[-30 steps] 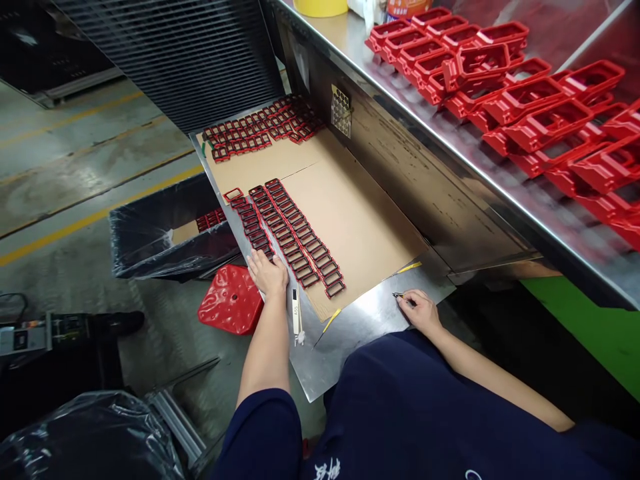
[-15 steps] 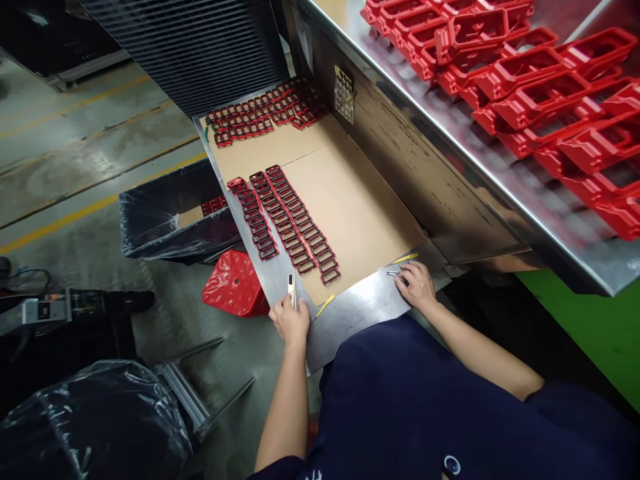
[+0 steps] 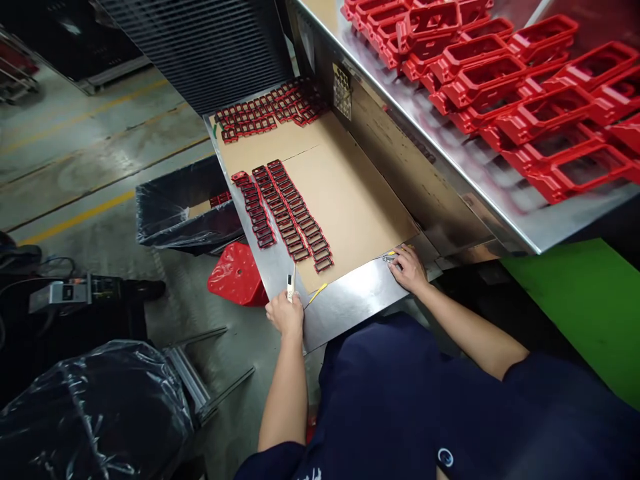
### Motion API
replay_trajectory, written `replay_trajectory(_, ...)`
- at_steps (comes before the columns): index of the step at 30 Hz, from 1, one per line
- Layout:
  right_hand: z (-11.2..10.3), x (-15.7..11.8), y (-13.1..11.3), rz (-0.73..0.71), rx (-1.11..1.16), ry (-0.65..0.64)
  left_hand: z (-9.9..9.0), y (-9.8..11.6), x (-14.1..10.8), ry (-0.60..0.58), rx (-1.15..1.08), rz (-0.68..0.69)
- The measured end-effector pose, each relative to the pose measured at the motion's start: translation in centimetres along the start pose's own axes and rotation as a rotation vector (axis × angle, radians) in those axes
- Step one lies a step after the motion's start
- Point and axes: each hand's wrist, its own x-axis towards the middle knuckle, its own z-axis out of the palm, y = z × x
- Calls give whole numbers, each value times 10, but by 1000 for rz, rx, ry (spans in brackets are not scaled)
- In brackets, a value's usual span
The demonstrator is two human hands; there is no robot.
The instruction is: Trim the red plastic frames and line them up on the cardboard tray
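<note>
My left hand (image 3: 285, 313) is closed around a slim cream-white tool (image 3: 291, 288) with a dark patch near its far end, at the left front edge of the metal table (image 3: 353, 291). Its exact kind is too small to make out. At the right front, my right hand (image 3: 409, 270) has its fingers curled over a small shiny metal hand tool (image 3: 387, 258), close to a yellow strip. Between the hands, a cardboard sheet (image 3: 360, 200) covers much of the table. Rows of small red-and-black rectangular frames (image 3: 287, 217) lie on its left side.
More small frames (image 3: 270, 110) lie at the table's far end. Large red housings (image 3: 500, 80) crowd a raised metal shelf (image 3: 555, 220) on the right. Left of the table stand a plastic-lined bin (image 3: 160, 207) and a red stool (image 3: 237, 275).
The camera view has shifted, so the shelf and housings appear further left and higher. Both hands keep nearly the same places on the table, with the cream-white tool still in my left hand.
</note>
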Motion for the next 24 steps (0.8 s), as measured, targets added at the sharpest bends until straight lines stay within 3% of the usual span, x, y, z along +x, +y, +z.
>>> replay_trajectory(9, 2, -1, -12, 181, -11, 118, -1, -4, -4, -172, 7, 4)
replay_trajectory(12, 1, -24, -31, 232, -28, 139, -4, -9, -2, -181, -56, 26)
replay_trajectory(15, -2, -82, -58, 287, -45, 131, -12, -15, -9, -140, -138, 65)
replay_trajectory(19, -20, -191, -89, 443, -68, 105, -17, -10, -38, -152, -293, 251)
replay_trajectory(21, -44, -240, -91, 603, -121, 194, -12, -1, -60, -262, -381, 402)
replay_trajectory(24, -105, -302, -80, 895, -246, 488, 5, 19, -97, -499, -478, 652)
